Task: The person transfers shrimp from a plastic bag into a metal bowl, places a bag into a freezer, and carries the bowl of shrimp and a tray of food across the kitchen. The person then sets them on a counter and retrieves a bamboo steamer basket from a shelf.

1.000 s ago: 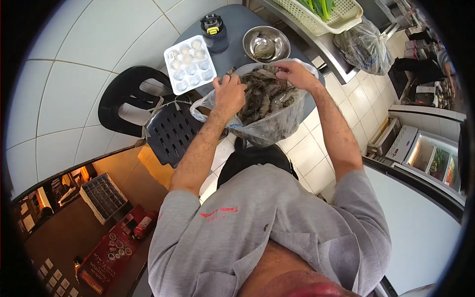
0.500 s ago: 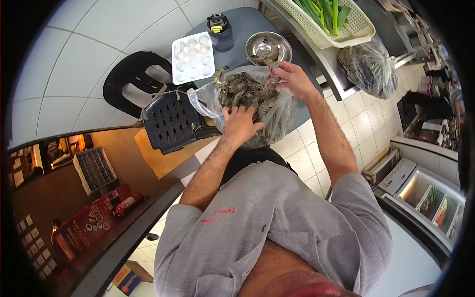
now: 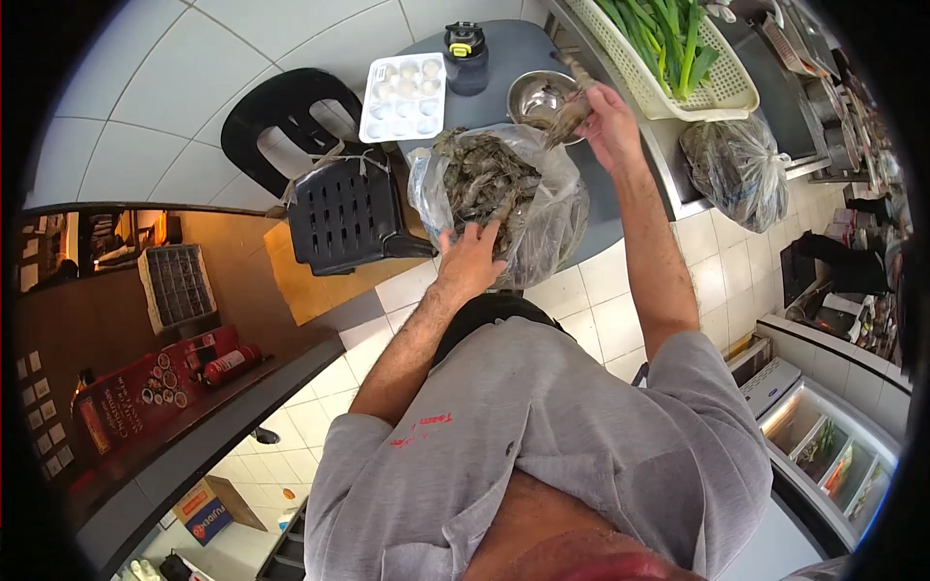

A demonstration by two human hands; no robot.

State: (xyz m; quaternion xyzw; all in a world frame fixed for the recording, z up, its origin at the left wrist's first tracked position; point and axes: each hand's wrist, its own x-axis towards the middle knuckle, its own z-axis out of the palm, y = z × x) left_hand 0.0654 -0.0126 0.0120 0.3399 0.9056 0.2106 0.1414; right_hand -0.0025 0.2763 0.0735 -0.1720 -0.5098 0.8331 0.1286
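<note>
1. White tray (image 3: 405, 97): leave its filled compartments undisturbed, left of the work on the grey surface (image 3: 499, 56).
2. Left hand (image 3: 470, 263): rest the fingers, slightly apart, on the near side of the shrimp pile (image 3: 489, 179); press lightly to avoid crushing shells.
3. Clear plastic bag (image 3: 562, 208): hold its mouth wide, its folds away from the pile.
4. Steel bowl (image 3: 531, 89): release low, inside the rim.
5. Right hand (image 3: 615, 136): fingers are clamped on the held shrimp (image 3: 565, 123), beside the bowl's right rim; contact cannot be told. Grip bodies, avoiding spines.
</note>
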